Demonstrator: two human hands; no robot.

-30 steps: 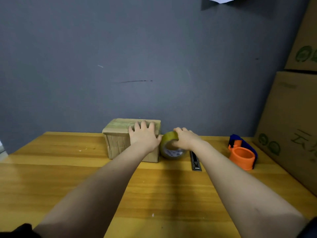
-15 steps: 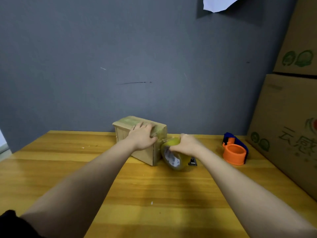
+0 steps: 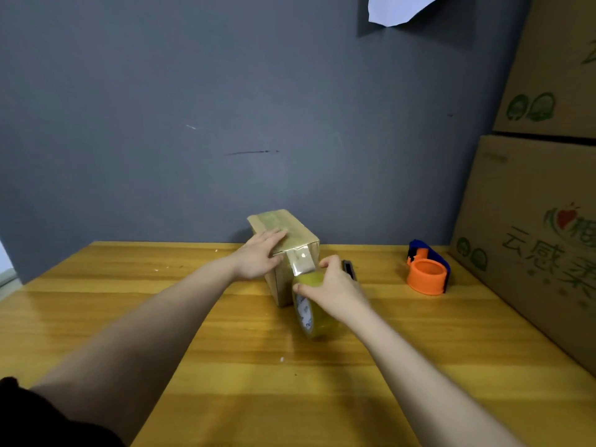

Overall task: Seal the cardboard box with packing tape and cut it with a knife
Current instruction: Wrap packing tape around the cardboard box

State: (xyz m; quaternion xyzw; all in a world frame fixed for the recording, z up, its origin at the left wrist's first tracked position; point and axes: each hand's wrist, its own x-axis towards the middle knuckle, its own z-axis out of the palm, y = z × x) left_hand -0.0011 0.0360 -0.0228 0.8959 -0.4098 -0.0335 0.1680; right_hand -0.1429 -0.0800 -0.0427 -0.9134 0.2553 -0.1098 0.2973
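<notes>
Hands: left [image 3: 258, 256] pressing one box [image 3: 290, 227]; right [image 3: 335, 288] gripping one tape roll [image 3: 309, 314].

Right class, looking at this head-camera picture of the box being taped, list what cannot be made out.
- Knife: head view, mostly hidden behind the right hand.
- Cardboard box: far side faces away; left hand covers part.
- Tape roll: label print too small.
- Large cartons: cut off by right edge.

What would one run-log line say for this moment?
left hand: pressing tape on small box | right hand: grip on tape roll, strip stretched from box edge | knife: on table, untouched
</notes>
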